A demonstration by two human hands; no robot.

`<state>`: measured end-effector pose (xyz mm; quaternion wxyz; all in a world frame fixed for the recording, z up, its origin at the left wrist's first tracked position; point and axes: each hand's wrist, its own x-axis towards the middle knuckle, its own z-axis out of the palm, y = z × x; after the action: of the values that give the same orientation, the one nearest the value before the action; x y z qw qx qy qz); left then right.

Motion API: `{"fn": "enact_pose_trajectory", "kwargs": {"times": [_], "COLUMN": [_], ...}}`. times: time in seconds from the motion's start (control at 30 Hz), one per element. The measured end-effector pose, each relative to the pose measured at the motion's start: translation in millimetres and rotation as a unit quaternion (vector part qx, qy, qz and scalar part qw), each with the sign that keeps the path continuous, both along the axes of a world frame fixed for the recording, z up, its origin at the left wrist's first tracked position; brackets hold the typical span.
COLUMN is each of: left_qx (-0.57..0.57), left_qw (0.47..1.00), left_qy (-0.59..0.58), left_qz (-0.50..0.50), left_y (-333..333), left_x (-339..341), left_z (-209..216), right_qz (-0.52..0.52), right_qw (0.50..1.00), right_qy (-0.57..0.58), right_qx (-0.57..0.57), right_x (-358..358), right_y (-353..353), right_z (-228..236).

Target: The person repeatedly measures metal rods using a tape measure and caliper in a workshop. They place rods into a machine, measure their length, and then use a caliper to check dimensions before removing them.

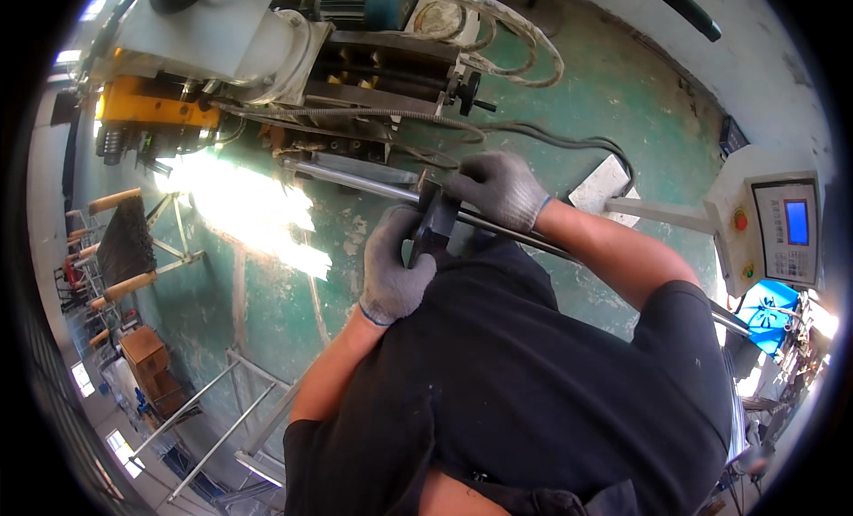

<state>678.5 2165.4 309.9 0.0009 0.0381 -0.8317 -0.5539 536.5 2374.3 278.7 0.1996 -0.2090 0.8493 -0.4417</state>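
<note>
A long shiny metal rod [360,181] runs slantwise in front of my body, from beside the machine down to the right. Around or against the rod sits a dark metal block [434,224]; whether the rod passes through it is hard to see. My left hand [394,269], in a grey knitted glove, is closed on the block's left side, its thumb near the lower end. My right hand [499,189], gloved alike, curls its fingers over the block's upper right edge, just above the rod. Its fingertips are partly hidden.
A machine with a blue motor [369,8], a handwheel [468,94] and a yellow part [155,105] stands ahead. Cables [569,138] cross the green floor [613,80]. On the right is a control panel [782,227]; at lower left, a metal frame [253,418].
</note>
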Motion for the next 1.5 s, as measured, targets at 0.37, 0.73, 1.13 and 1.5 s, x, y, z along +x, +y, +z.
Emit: {"fn": "enact_pose_trajectory", "kwargs": {"times": [0.37,0.73,1.13,1.5], "left_qx": [0.004,0.018,0.015,0.012], "left_qw": [0.999,0.999,1.000,1.000], "left_qy": [-0.036,-0.030,0.014,0.009], "left_qz": [-0.017,-0.028,-0.016,0.013], "left_y": [-3,-9,-9,-7], "left_x": [-1,3,8,5], "left_z": [8,-12,-19,-12], "right_qz": [-0.026,0.002,0.071,0.024], "right_qw": [0.997,0.981,0.994,0.992], "right_qy": [-0.049,-0.116,0.080,-0.031], "right_qx": [-0.061,-0.155,-0.007,-0.118], "right_x": [3,-16,-23,-18], "right_y": [-4,-14,-11,-17], "right_z": [-18,-51,-40,-45]}}
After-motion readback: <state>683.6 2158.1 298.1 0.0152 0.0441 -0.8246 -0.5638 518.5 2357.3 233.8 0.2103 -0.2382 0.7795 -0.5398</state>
